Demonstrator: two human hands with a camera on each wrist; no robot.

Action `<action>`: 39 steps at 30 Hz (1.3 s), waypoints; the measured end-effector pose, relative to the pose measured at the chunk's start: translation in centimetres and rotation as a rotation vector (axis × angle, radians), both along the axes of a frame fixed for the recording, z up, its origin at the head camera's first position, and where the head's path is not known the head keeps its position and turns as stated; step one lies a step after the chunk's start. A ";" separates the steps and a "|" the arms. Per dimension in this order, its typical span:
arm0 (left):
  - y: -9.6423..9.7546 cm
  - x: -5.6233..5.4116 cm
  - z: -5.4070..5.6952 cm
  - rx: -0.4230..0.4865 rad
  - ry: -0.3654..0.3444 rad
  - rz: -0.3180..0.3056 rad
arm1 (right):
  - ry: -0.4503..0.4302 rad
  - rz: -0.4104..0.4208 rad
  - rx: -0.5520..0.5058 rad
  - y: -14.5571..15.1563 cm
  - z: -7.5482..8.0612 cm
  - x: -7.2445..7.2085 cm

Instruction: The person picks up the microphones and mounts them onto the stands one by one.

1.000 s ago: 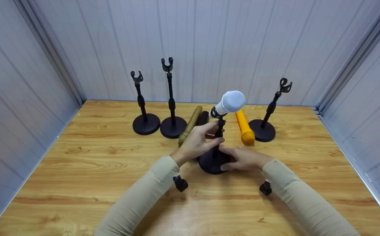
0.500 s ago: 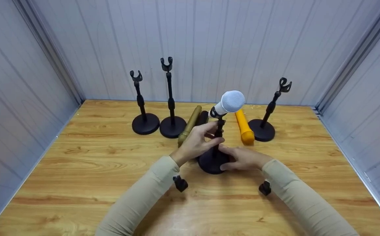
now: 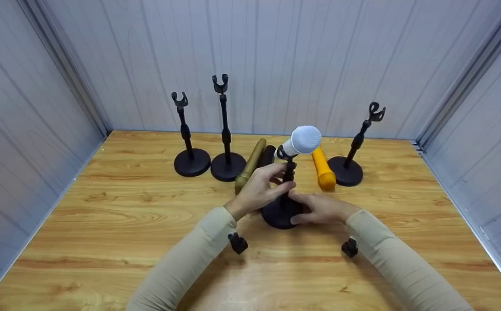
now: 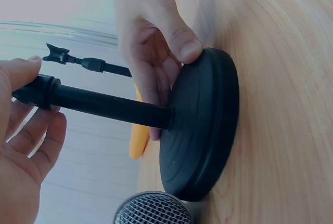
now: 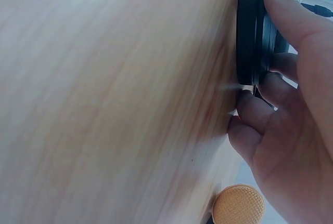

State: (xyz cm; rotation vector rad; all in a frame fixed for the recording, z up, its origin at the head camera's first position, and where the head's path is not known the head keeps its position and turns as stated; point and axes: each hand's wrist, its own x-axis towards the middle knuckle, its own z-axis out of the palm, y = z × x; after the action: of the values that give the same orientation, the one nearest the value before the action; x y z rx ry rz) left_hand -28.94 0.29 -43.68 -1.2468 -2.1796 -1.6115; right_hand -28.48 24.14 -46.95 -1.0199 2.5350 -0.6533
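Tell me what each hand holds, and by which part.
One microphone stand: left hand holds its pole collar, right hand holds the edge of its round base.

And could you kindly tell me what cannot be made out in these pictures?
Head view: the black microphone is partly hidden, its near end mostly behind the left grip.
Left wrist view: the silver mesh microphone head is cut off by the bottom edge.
Right wrist view: the round microphone stand base is cut off by the top edge.

The head view looks forward and down over the table (image 3: 103,242) — wrist views, close and sideways, share the base (image 4: 195,135).
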 end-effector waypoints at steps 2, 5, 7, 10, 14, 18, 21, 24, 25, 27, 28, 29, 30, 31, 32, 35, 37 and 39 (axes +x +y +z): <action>0.0 -0.2 -0.3 -0.009 -0.002 -0.002 | 0.011 0.005 -0.003 0.1 0.0 0.0; -0.1 -0.3 -0.3 -0.021 -0.004 0.000 | 0.027 0.012 -0.002 0.1 0.0 0.0; -0.2 -0.3 -0.3 -0.028 -0.002 0.004 | 0.032 0.015 -0.005 0.1 0.0 -0.1; -0.2 -0.4 -0.2 -0.040 0.003 0.008 | 0.030 0.015 -0.010 0.2 0.1 -0.1; -0.2 -0.4 0.0 -0.054 0.004 0.021 | 0.016 0.013 -0.022 0.2 0.1 -0.1; 0.1 -0.4 0.2 -0.051 -0.009 0.065 | 0.000 0.004 -0.020 0.2 0.2 -0.1; 0.2 -0.4 0.4 -0.031 -0.013 0.105 | 0.000 -0.001 -0.010 0.2 0.3 -0.1; 0.3 -0.4 0.4 -0.017 -0.019 0.123 | -0.010 -0.002 -0.013 0.1 0.3 -0.2; 0.2 -0.4 0.4 -0.017 -0.024 0.124 | -0.018 -0.004 -0.016 0.1 0.3 -0.1; 0.1 -0.3 0.3 -0.020 -0.041 0.118 | -0.031 -0.006 -0.020 0.0 0.2 -0.1; 0.0 -0.3 0.3 -0.020 -0.050 0.112 | -0.033 -0.005 -0.020 -0.1 0.1 -0.1; -0.1 -0.3 0.2 -0.021 -0.059 0.105 | -0.034 -0.006 -0.018 -0.1 0.1 0.0; -0.2 -0.3 0.2 -0.021 -0.069 0.097 | -0.032 -0.005 -0.016 -0.1 0.0 0.0; -0.3 -0.3 0.1 -0.019 -0.078 0.086 | -0.031 -0.004 -0.014 -0.2 -0.1 0.0; -0.4 -0.3 0.1 -0.019 -0.085 0.073 | -0.031 -0.004 -0.013 -0.2 -0.1 0.0; -0.5 -0.4 0.0 -0.016 -0.099 0.021 | -0.031 -0.003 -0.017 -0.2 -0.2 0.1; -0.5 -0.5 0.1 -0.022 -0.104 -0.017 | -0.034 -0.002 -0.023 -0.1 -0.1 0.0; -0.5 -0.6 0.2 -0.038 -0.115 -0.057 | -0.030 0.002 -0.025 -0.1 -0.1 0.0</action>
State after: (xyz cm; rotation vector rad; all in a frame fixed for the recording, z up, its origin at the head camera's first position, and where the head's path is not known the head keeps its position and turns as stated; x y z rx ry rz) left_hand -29.50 -0.19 -43.52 -1.2676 -2.2716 -1.7122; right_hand -28.47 24.06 -47.06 -1.0130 2.5053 -0.6966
